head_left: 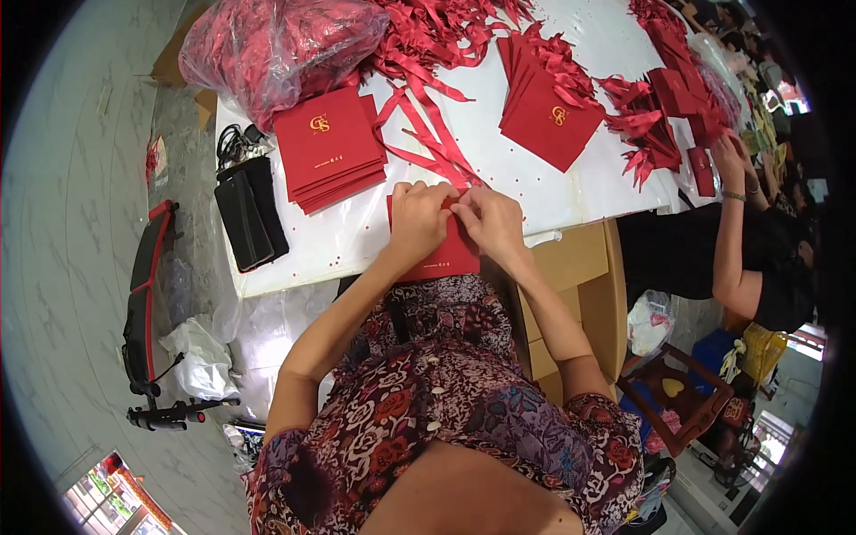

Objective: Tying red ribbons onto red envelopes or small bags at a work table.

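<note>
Your left hand (417, 221) and right hand (489, 223) both pinch top edge of red bag (446, 254); bag lies flat, long axis toward you, ribbon (437, 143) just beyond fingertips.

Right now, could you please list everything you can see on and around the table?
red bag in hand: one, red, at the table's near edge under both hands
stack of red bags: one stack, red with gold emblem, table left
second stack of red bags: one stack, red, table centre-right
loose ribbons: many, red, strewn across the table's middle
plastic sack: one, clear, full of red pieces, far left corner
black case: one, black, table's left edge
table: one, white
cardboard box: one, brown, below the table on the right
co-worker's hand: one, at the far right among red pieces
left hand: fingers pinching the bag's top edge
right hand: fingers pinching the same edge
</note>
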`<move>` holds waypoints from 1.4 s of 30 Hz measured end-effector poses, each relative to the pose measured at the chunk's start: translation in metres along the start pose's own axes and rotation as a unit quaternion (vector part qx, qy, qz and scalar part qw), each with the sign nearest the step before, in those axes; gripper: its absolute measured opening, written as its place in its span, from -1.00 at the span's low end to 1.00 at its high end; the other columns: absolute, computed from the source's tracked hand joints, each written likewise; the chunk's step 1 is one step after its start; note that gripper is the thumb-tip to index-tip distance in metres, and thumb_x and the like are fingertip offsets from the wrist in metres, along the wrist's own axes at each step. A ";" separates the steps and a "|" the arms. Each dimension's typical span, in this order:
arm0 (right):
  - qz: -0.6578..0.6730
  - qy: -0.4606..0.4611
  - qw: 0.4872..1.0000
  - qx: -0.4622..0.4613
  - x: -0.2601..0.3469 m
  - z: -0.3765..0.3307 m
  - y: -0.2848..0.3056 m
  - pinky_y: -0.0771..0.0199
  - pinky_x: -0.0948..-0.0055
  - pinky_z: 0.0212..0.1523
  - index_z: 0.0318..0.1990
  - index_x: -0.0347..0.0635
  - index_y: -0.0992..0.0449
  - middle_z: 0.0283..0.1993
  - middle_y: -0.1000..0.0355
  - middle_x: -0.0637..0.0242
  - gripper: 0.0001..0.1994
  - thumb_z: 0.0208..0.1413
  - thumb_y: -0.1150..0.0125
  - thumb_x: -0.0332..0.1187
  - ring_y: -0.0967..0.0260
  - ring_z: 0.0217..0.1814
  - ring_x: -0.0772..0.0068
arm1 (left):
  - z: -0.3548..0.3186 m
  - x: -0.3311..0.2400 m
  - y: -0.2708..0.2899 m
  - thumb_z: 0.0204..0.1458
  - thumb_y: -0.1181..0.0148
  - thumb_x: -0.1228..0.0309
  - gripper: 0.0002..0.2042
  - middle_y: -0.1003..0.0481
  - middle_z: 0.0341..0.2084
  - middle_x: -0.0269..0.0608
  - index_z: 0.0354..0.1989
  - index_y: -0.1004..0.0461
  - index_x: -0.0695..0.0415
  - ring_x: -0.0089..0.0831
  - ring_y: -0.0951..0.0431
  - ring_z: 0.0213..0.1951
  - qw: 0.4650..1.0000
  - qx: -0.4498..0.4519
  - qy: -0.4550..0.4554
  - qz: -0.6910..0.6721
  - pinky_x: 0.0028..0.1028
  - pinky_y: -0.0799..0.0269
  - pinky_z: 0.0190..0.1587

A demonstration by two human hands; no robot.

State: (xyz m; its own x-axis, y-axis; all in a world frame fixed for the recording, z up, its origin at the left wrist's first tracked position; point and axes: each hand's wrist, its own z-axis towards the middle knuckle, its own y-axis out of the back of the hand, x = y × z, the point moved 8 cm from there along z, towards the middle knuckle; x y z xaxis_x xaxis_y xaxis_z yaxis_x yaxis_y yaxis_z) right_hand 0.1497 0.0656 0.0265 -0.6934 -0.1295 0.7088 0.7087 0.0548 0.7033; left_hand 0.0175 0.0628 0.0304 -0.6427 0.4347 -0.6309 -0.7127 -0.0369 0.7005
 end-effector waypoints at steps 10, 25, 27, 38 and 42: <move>0.169 0.021 0.982 0.077 -0.020 0.017 0.007 -0.32 0.49 -0.46 -0.36 -0.21 -0.61 -0.53 -0.42 0.37 -0.85 0.14 -0.32 -0.32 -0.31 -0.51 0.59 | 0.002 -0.005 0.011 -0.16 -0.34 0.53 -0.74 -0.55 -0.46 -0.29 -0.24 -0.51 0.04 -0.25 -0.49 -0.34 0.996 0.083 -0.011 0.011 -0.26 -0.21 -0.09; 0.206 -0.081 0.974 0.052 -0.057 0.055 -0.007 -0.26 0.52 -0.57 -0.37 -0.33 -0.63 -0.64 -0.37 0.49 -0.78 0.14 -0.28 -0.31 -0.25 -0.60 0.69 | -0.001 -0.029 0.007 -0.14 -0.42 0.36 -0.79 -0.50 -0.50 -0.37 -0.39 -0.48 0.02 -0.36 -0.49 -0.37 0.994 0.051 -0.094 -0.028 -0.31 -0.17 -0.11; 0.216 -0.064 0.974 -0.021 -0.059 0.057 0.009 -0.31 0.56 -0.46 -0.32 -0.32 -0.64 -0.56 -0.44 0.44 -0.79 0.15 -0.29 -0.31 -0.31 -0.49 0.71 | 0.000 -0.021 0.008 -0.13 -0.42 0.35 -0.79 -0.52 -0.49 -0.37 -0.40 -0.48 0.02 -0.37 -0.51 -0.36 0.997 0.039 -0.057 -0.022 -0.31 -0.16 -0.11; -0.102 0.028 0.990 0.090 -0.055 0.001 0.038 -0.39 0.44 -0.31 -0.24 -0.25 -0.58 -0.41 -0.38 0.30 -0.79 0.11 -0.35 -0.29 -0.35 -0.38 0.52 | 0.009 0.025 -0.002 -0.09 -0.42 0.28 -0.78 -0.59 -0.42 -0.35 -0.32 -0.53 0.04 -0.39 -0.55 -0.34 0.996 0.029 0.067 -0.045 -0.31 -0.13 -0.14; 0.039 -0.067 0.993 0.085 -0.056 0.003 0.042 -0.37 0.42 -0.48 -0.40 -0.26 -0.50 -0.57 -0.43 0.29 -0.74 0.15 -0.31 -0.24 -0.37 -0.58 0.44 | 0.019 0.008 0.006 -0.02 -0.34 0.29 -0.78 -0.53 -0.28 -0.27 -0.23 -0.50 0.04 -0.29 -0.48 -0.18 0.994 -0.082 -0.038 0.069 -0.25 -0.12 -0.14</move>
State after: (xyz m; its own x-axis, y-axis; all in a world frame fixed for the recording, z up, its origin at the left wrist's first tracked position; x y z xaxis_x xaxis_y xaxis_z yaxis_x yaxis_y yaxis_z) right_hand 0.2179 0.0784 0.0161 -0.6570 0.0137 0.7538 0.7360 0.2282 0.6373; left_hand 0.0136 0.0826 0.0357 -0.7188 0.4817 -0.5013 -0.6595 -0.2444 0.7109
